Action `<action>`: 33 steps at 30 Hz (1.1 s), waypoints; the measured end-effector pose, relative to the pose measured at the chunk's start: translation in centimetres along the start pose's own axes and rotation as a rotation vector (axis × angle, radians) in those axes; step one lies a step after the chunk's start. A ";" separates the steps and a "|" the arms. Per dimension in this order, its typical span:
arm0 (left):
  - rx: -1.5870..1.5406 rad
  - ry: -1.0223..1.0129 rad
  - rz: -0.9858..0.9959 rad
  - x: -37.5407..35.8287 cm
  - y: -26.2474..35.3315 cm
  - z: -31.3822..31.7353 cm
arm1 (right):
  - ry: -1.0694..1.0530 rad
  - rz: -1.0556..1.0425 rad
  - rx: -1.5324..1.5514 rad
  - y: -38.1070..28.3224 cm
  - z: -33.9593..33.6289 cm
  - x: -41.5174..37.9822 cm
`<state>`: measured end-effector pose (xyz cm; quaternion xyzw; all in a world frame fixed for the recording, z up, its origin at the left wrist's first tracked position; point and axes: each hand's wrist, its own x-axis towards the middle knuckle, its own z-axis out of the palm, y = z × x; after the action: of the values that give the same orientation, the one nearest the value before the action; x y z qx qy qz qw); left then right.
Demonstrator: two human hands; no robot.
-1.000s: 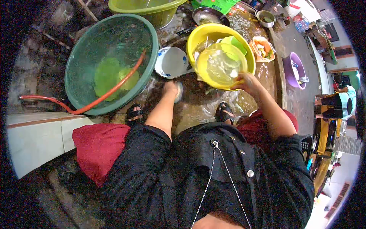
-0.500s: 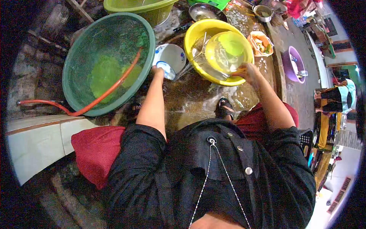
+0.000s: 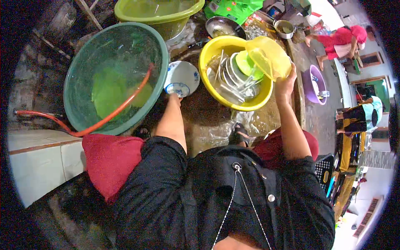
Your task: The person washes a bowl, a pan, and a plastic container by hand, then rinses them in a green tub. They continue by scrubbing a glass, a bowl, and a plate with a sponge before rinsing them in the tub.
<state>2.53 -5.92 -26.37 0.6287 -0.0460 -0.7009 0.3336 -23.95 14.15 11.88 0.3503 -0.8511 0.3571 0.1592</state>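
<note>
My right hand (image 3: 286, 84) grips the rim of a translucent yellow bowl (image 3: 268, 58), which is tilted over the right side of a yellow basin (image 3: 205, 83). Inside that basin lie a green bowl (image 3: 245, 64), several pale plates and clear plastic pieces. My left hand (image 3: 175, 99) is closed on a small blue-and-white bowl (image 3: 178, 89). This small bowl is over the near edge of a larger white bowl (image 3: 182, 74) with blue marks, beside a big green tub (image 3: 73, 98).
An orange hose (image 3: 121, 109) hangs over the green tub's rim. Behind are an olive tub (image 3: 158, 16), a pan (image 3: 225, 28) and a pot (image 3: 285, 28). A purple basin (image 3: 307, 85) stands right. Two people (image 3: 339, 41) (image 3: 366, 114) are further right.
The yellow bowl has been lifted and moved right with my right hand, uncovering plates in the basin. The small bowl now overlaps the white bowl's near edge. A person in red has come into view.
</note>
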 end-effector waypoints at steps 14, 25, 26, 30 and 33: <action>-0.009 -0.073 0.035 0.5 0.9 1.3 | -0.182 -0.134 0.092 -2.9 1.0 -0.8; 1.001 0.114 0.490 -8.3 1.2 -3.3 | -0.210 -0.218 0.270 -7.0 1.8 -2.7; 1.070 0.106 0.553 -9.4 1.8 -3.4 | -0.205 -0.229 0.316 -7.7 2.0 -3.1; 1.167 0.008 1.073 -14.8 4.4 -1.8 | -0.440 0.006 0.723 -11.2 5.4 -4.5; 1.280 -0.333 0.749 -23.4 9.9 -0.4 | -0.620 0.191 0.870 -17.7 8.0 -6.6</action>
<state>6.62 -1.09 -1.76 0.5279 -0.7036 -0.4632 0.1081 -6.94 2.74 11.70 0.3940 -0.6598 0.5692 -0.2921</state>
